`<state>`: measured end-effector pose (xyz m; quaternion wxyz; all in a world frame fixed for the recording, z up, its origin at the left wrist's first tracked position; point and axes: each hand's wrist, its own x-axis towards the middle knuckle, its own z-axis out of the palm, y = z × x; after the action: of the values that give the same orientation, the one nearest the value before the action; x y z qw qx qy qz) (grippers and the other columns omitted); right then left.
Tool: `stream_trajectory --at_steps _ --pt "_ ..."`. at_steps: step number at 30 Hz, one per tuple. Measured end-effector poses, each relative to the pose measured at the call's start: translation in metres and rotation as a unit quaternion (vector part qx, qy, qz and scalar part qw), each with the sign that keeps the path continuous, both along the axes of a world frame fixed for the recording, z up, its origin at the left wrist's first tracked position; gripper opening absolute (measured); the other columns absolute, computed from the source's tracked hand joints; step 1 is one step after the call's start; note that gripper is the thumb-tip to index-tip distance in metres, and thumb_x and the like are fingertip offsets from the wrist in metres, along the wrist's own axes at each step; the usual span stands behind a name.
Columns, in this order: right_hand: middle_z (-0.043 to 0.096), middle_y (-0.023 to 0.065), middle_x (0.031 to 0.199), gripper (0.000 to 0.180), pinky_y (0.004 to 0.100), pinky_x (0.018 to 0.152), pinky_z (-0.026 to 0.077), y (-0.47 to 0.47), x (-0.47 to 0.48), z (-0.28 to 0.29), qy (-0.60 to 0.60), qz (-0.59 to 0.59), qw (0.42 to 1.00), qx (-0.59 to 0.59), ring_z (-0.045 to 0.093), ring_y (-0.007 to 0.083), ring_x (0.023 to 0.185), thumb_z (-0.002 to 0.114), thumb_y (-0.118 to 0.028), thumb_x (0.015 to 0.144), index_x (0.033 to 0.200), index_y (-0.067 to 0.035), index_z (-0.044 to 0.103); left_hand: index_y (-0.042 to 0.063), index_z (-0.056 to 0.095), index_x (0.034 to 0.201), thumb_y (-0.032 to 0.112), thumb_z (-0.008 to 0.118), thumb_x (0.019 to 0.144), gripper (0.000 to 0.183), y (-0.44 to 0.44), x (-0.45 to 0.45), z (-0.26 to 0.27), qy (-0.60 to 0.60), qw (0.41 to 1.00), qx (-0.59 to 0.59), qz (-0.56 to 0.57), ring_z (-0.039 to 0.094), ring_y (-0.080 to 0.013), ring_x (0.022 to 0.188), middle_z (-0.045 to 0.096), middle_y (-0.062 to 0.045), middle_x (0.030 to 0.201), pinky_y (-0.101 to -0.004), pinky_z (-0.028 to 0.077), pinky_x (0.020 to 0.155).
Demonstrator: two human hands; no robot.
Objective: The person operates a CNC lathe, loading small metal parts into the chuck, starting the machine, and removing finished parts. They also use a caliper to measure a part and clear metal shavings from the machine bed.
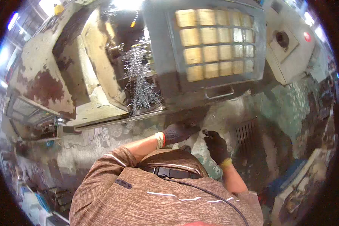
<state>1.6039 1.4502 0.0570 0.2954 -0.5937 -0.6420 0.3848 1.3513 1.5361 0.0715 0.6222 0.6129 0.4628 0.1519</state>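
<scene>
My left hand (178, 134), in a dark knit glove, reaches to the right in front of my waist, below the machine's edge. Whether it holds anything cannot be told against the dark background. On the right, my right hand (217, 145) wears a similar dark glove with a yellowish cuff. Its fingers are curled near a small dark round thing (205, 131) at the fingertips, too blurred to name. Beyond the hands stands a machine tool with a sliding door (169, 56), and a tangle of metal chips (142, 82) hangs in its opening.
A metal door handle (219, 93) sticks out just beyond my hands. Worn cream machine housing (45, 76) stands at the left, and a control housing with a red button (307, 36) at the upper right. A tray with blurred contents (296, 186) lies at the lower right.
</scene>
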Motion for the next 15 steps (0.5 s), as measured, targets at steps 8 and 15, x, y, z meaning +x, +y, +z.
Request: stream_trajectory --at_steps 8,15 --pt "0.077 0.0201 0.110 0.057 0.0452 0.085 0.060 0.084 -0.154 0.067 0.068 0.229 0.971 0.032 0.076 0.0362 0.097 0.083 -0.041 0.090 0.137 -0.011 0.068 0.004 0.067 0.130 0.027 0.058 0.111 0.031 -0.041 -0.111 0.032 -0.089 0.948 0.000 0.307 0.065 -0.0127 0.084 0.070 -0.006 0.101 -0.0297 0.056 0.073" --pt "0.069 0.0247 0.133 0.067 0.0456 0.103 0.054 0.098 -0.247 0.062 0.028 0.325 0.944 0.049 0.070 0.0390 0.118 0.076 -0.041 0.097 0.149 -0.005 0.056 0.005 0.062 0.143 0.020 0.060 0.110 0.036 -0.083 -0.193 0.048 -0.038 0.905 0.183 0.382 0.067 -0.0160 0.094 0.070 -0.009 0.108 -0.0316 0.059 0.081"
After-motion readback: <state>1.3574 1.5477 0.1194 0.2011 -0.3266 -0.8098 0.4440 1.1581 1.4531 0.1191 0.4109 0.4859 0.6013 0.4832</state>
